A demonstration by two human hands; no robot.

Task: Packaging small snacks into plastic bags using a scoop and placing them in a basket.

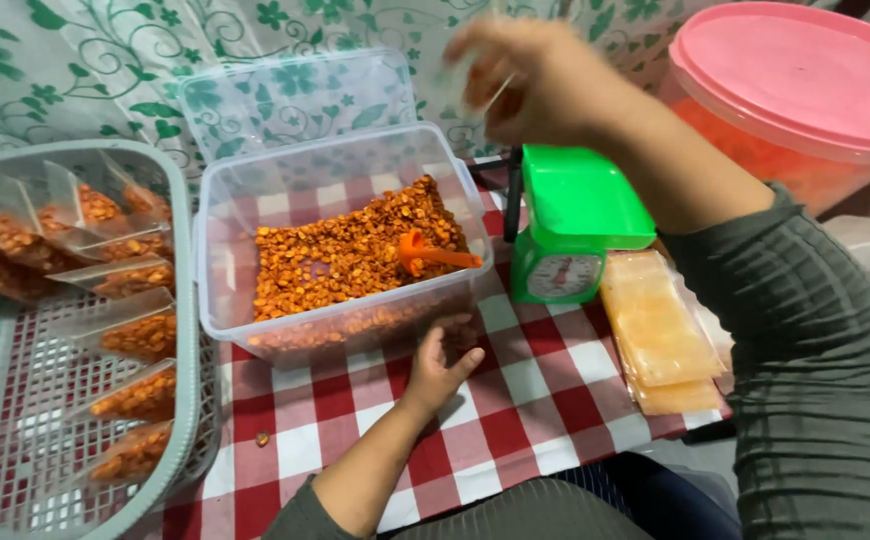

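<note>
The left hand (442,362) lies low, forearm bare, palm turned up and fingers loosely curled. The right hand (530,80) is raised high and blurred, fingers bunched in a pinch, its arm in a dark ribbed sleeve.

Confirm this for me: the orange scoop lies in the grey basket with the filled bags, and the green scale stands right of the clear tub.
Not quite. In the head view the orange scoop lies in the clear tub, on the snacks, not in the grey basket. The green scale does stand right of the tub.
</note>
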